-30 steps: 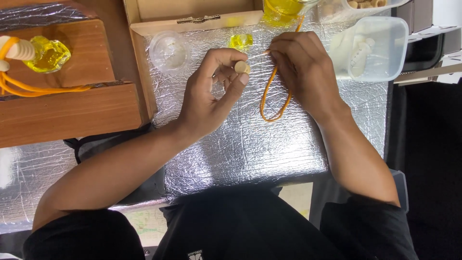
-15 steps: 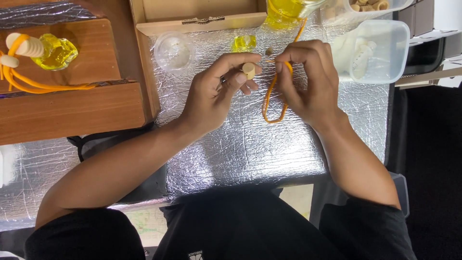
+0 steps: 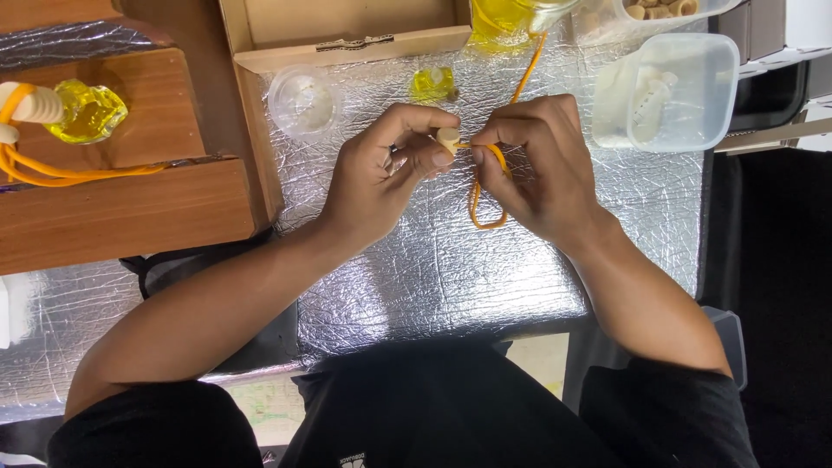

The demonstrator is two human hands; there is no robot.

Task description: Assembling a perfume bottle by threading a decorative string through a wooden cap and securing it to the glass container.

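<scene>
Two hands meet over the foil mat (image 3: 451, 269) in the head view. Left hand (image 3: 381, 178) pinches a small pale bead (image 3: 448, 139); right hand (image 3: 533, 165) pinches the orange cord (image 3: 485, 195) just right of it, cord end pointing left at the bead, loop hanging nearer. Bead and cord tip touch between the fingertips.

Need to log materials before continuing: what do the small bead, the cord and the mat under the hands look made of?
Small pale round bead, pinched in the left hand fingers: matte beige, probably wood. Orange cord, held by the right hand: limp, hanging in a loop, likely woven string or synthetic fibre. Silver crinkled mat: shiny and creased, looks like foil-faced sheet.
</scene>
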